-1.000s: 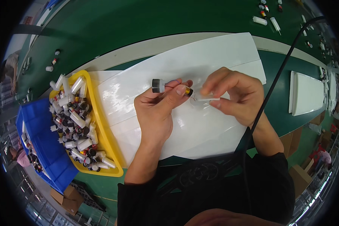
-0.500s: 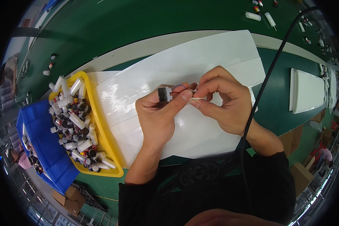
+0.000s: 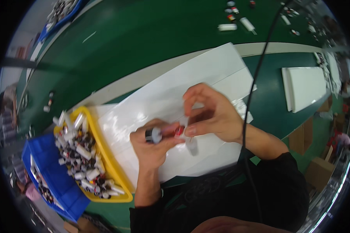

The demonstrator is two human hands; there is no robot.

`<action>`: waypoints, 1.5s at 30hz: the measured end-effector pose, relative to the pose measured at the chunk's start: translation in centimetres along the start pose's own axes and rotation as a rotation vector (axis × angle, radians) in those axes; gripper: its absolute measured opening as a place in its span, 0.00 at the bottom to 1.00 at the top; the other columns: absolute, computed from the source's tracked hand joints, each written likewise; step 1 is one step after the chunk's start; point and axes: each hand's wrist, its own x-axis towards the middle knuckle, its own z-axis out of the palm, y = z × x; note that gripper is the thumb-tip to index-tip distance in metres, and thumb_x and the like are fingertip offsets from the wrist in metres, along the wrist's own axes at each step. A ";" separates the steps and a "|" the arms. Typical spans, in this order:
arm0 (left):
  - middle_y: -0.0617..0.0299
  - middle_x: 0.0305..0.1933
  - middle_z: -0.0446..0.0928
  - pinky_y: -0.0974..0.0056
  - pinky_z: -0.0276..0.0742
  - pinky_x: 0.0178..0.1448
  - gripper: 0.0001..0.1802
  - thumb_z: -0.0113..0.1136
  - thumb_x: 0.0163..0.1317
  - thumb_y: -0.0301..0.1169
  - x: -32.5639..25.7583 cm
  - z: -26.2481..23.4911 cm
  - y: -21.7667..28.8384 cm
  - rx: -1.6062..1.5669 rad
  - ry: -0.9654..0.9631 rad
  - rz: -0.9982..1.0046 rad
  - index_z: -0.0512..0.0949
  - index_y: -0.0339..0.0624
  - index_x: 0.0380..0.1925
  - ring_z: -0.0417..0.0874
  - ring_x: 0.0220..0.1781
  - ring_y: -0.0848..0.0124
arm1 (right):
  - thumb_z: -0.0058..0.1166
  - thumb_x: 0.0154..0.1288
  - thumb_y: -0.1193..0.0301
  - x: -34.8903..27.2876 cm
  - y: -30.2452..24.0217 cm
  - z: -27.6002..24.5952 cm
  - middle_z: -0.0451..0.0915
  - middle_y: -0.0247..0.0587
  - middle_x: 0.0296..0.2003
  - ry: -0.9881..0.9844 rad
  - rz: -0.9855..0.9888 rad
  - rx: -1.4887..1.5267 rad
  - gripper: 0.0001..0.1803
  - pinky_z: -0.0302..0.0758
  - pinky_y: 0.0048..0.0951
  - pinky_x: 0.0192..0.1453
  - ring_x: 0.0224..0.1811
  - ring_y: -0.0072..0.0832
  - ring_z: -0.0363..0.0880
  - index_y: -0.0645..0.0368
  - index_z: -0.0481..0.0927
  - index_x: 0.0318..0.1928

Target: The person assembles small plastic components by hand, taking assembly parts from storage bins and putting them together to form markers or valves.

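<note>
One red piece, small and shiny, is sitting between the two hands, above the middle of the work surface. One black-and-grey short cylinder is standing out on the left side of it. The left hand is grasping this cylinder, and the fingers seem to be pinching the red piece also. The right hand is hovering with bent fingers, its thumb tip near the red piece; whether it is gripping something thin, I cannot tell. One whitish translucent tube is showing blurred just under the right thumb; if it is hanging or lying, I cannot tell.

In my judgement, the person is being in the middle of fitting or separating these small parts. The next move would be calling for a steady left hold and a fine pinch by the right fingertips.

Further outward, overlapping glossy white sheets are lying under the hands; I am not managing to count them surely. One yellow plastic tray is holding many tubes and caps, too piled for counting. Two blue plastic bins are showing, one just beside the tray, one at upper left. Two white tubes are lying nearest on the far green tabletop. One black cable is crossing before the right forearm.
</note>
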 end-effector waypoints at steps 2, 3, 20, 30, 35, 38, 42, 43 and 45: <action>0.53 0.28 0.82 0.68 0.80 0.37 0.16 0.75 0.39 0.19 -0.1 1.5 0.7 -0.112 -0.170 0.049 0.83 0.29 0.31 0.84 0.31 0.67 | 0.57 0.56 0.86 0.4 1.2 -1.2 0.74 0.34 0.37 -0.192 0.229 0.180 0.12 0.76 0.22 0.41 0.37 0.20 0.77 0.62 0.76 0.40; 0.51 0.29 0.83 0.68 0.80 0.36 0.17 0.76 0.38 0.19 -0.1 2.2 1.1 -0.204 -0.308 0.082 0.83 0.29 0.31 0.85 0.31 0.65 | 0.56 0.57 0.86 0.6 2.4 -1.3 0.74 0.33 0.38 -0.228 0.192 0.140 0.12 0.75 0.21 0.41 0.37 0.19 0.77 0.62 0.75 0.41; 0.55 0.40 0.76 0.73 0.66 0.39 0.22 0.72 0.45 0.23 0.8 0.3 1.0 -0.139 -0.263 0.085 0.81 0.32 0.44 0.73 0.37 0.73 | 0.57 0.58 0.75 8.2 -3.7 -8.8 0.74 0.36 0.34 0.394 -0.707 -0.940 0.13 0.71 0.22 0.30 0.24 0.18 0.73 0.60 0.76 0.45; 0.49 0.37 0.81 0.66 0.82 0.36 0.12 0.67 0.48 0.16 1.6 0.5 1.8 0.050 0.088 0.114 0.80 0.29 0.35 0.83 0.32 0.66 | 0.57 0.53 0.75 10.7 -3.6 -14.9 0.71 0.39 0.47 0.513 -0.885 -1.679 0.22 0.65 0.36 0.59 0.53 0.38 0.67 0.56 0.76 0.51; 0.54 0.39 0.82 0.70 0.77 0.49 0.14 0.60 0.59 0.20 7.0 -3.3 3.1 0.427 0.587 0.317 0.78 0.29 0.47 0.84 0.41 0.70 | 0.62 0.52 0.70 10.7 -3.2 -14.4 0.72 0.35 0.48 0.484 -0.791 -1.776 0.22 0.63 0.42 0.57 0.56 0.36 0.65 0.53 0.78 0.50; 0.54 0.41 0.82 0.69 0.77 0.50 0.22 0.60 0.57 0.18 9.4 -8.0 2.4 0.350 0.691 0.337 0.74 0.30 0.53 0.83 0.42 0.71 | 0.62 0.54 0.69 10.7 -3.9 -13.2 0.75 0.36 0.40 0.476 -0.739 -1.867 0.18 0.68 0.39 0.48 0.49 0.35 0.71 0.52 0.80 0.48; 0.55 0.40 0.81 0.68 0.78 0.46 0.20 0.58 0.60 0.22 7.6 -7.0 1.3 0.788 0.658 0.327 0.75 0.33 0.54 0.82 0.39 0.71 | 0.56 0.63 0.71 9.6 -3.3 -10.5 0.78 0.39 0.28 0.447 -0.751 -0.975 0.10 0.70 0.25 0.30 0.26 0.27 0.78 0.55 0.78 0.45; 0.55 0.40 0.81 0.67 0.79 0.44 0.19 0.57 0.62 0.25 6.3 -4.5 2.1 0.550 0.524 0.119 0.75 0.34 0.53 0.82 0.38 0.71 | 0.53 0.65 0.71 8.9 -3.6 -9.3 0.79 0.40 0.31 0.256 -0.603 -0.606 0.10 0.71 0.25 0.31 0.27 0.26 0.78 0.57 0.77 0.46; 0.52 0.44 0.81 0.67 0.78 0.41 0.21 0.56 0.66 0.35 4.6 -1.0 2.8 0.143 0.206 -0.162 0.74 0.31 0.53 0.82 0.38 0.69 | 0.48 0.68 0.71 8.0 -3.6 -6.9 0.79 0.40 0.34 -0.038 -0.386 -0.108 0.10 0.73 0.24 0.31 0.28 0.24 0.79 0.63 0.73 0.46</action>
